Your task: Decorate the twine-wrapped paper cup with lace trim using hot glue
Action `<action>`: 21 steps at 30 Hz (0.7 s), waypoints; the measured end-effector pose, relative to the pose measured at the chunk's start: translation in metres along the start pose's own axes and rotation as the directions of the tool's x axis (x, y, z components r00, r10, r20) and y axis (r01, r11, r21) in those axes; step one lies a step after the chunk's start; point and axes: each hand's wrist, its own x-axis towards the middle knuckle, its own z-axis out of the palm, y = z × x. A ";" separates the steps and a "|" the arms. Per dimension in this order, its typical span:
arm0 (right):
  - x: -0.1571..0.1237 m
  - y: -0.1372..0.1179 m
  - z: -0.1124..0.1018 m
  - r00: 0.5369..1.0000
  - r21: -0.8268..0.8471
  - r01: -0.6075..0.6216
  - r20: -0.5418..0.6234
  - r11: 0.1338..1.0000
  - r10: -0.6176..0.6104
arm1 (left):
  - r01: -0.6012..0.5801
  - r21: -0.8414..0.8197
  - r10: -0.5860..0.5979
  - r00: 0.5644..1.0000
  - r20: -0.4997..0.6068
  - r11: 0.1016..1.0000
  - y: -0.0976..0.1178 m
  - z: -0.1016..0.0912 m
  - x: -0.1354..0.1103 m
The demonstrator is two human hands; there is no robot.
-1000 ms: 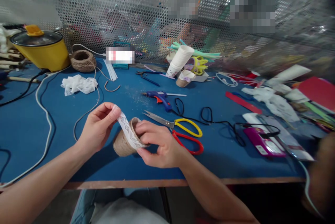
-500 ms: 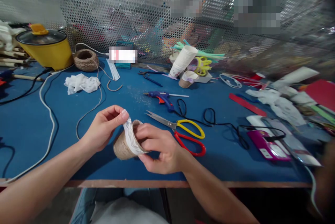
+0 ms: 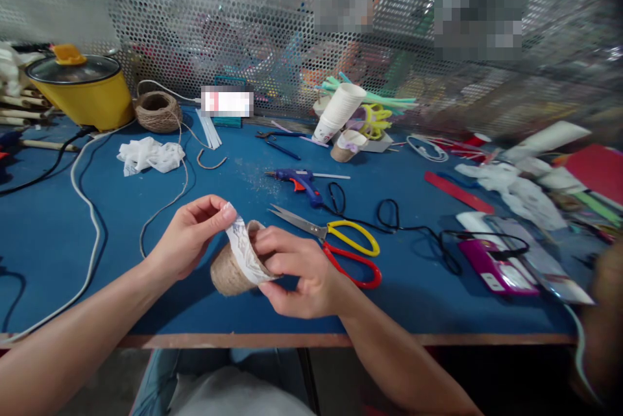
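The twine-covered cup is between the 2 hands, close to the near edge of the blue surface and left of the scissors. It is tilted, its mouth towards the right hand and its base low to the left. The right hand's fingers clamp its wall at the rim, some inside the mouth and the thumb outside. The left hand pinches the upper end of the lace strip between thumb and forefinger; the strip runs down along the rim to the right thumb.

The cup looks light and fairly stiff, with a rough wrap that should grip well; a hard squeeze could dent a thin wall. The rim, held from inside and out, seems the best place to hold it. The lace looks soft and limp, likely to twist or stretch, so its end suits a light pinch.

The right fingertips are hidden inside the cup, as are its far side and the rest of the lace. Whether the lace is stuck down, or the base touches the surface, I cannot tell. Pixelated patches cover parts of the mesh wall.
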 end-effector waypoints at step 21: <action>-0.001 -0.003 0.001 1.000 0.037 0.016 0.018 0.999 -0.017 | 0.105 0.049 -0.110 0.988 0.109 0.993 -0.001 -0.001 -0.001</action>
